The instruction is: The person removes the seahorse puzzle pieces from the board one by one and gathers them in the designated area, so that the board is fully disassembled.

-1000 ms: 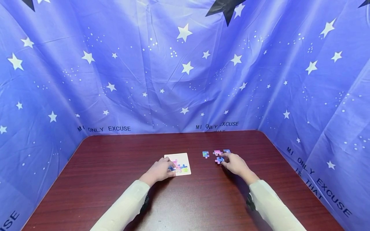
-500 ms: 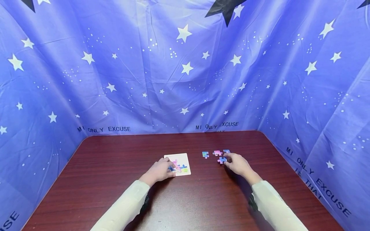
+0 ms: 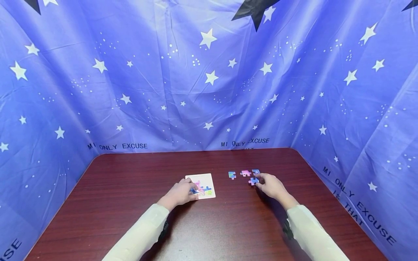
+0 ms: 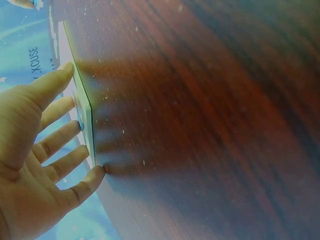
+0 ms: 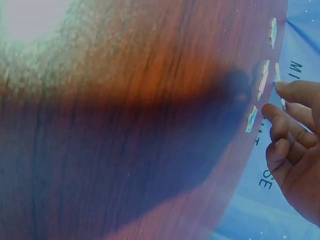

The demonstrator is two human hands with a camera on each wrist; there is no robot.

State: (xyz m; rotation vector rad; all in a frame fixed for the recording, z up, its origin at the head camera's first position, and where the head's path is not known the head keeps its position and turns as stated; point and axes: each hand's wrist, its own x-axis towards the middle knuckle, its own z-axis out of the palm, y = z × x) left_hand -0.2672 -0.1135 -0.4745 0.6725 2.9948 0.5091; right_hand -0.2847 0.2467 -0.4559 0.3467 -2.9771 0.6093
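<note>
In the head view, my left hand (image 3: 179, 194) rests on the left side of a square white puzzle board (image 3: 209, 177), covering part of it. Pink, blue and green pieces lie inside its frame. The left wrist view shows the fingers of that hand (image 4: 60, 135) loosely extended, their tips at the board (image 4: 87, 117). My right hand (image 3: 272, 186) pinches a blue and pink jigsaw piece (image 3: 253, 181) between thumb and finger. In the right wrist view this piece (image 5: 278, 73) is seen edge-on, raised off the table.
Three loose jigsaw pieces lie flat beyond the right hand: a blue-green one (image 3: 232, 175), a pink one (image 3: 245, 173) and a blue one (image 3: 256, 171). They rest on a dark red wooden table (image 3: 147, 170). A blue star-printed curtain (image 3: 156, 90) hangs around its back and sides.
My right hand has shifted a little to the right with the pinched jigsaw piece, away from the pink one. The left hand and the board stay in place.
</note>
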